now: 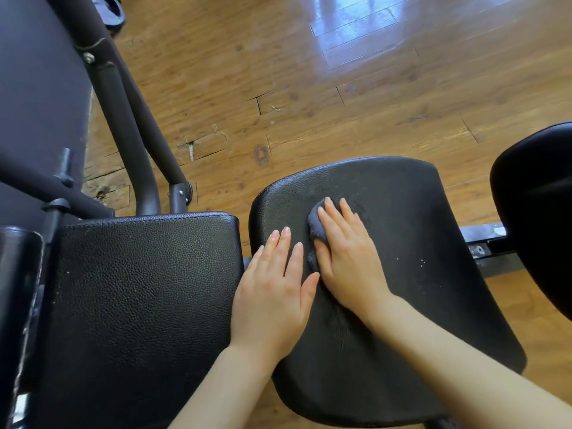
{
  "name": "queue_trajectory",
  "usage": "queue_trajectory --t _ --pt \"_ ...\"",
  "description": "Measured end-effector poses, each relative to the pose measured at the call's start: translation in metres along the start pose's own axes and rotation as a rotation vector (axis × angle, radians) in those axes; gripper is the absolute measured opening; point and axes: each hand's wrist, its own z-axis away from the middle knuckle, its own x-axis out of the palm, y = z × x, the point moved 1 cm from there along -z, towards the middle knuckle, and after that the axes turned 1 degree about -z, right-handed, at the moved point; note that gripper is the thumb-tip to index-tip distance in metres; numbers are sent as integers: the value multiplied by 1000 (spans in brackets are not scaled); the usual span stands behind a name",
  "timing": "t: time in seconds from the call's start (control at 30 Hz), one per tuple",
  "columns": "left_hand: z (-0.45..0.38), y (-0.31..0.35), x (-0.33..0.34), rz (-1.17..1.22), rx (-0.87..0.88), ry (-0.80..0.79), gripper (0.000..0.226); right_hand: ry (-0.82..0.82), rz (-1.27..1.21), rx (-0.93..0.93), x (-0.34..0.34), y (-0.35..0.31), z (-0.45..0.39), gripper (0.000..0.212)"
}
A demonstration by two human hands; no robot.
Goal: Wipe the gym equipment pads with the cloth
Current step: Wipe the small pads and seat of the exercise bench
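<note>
Cloth (316, 228) — grey, bunched small.

Wood plank floor (325, 97) fills the far part of view, worn w/ gaps and dark marks, bright glare patch (356, 29) at far right. Dark metal frame tubes (130, 119) run diagonally at left, from far left down to bolted feet (181, 191) on the floor. A black knob (65, 168) sits on a crossbar near the left edge. Weight plate (113, 10) partly visible at far left. Scuffed metal rail (483, 243) at right.
</note>
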Motion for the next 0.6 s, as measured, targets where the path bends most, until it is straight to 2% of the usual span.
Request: queue_trajectory --t 0.2,0.33,0.47,0.6 --pt "0 4 1 15 -23 33 53 -105 -9 -72 -23 15 73 57" --pt "-1 6 2 27 -42 46 52 -57 15 -79 -11 14 10 57" --pt "-1 6 4 16 -33 56 52 9 -20 40 0 6 -35 67" --pt "0 7 6 37 -47 74 51 -61 -76 -36 -10 5 48 61"
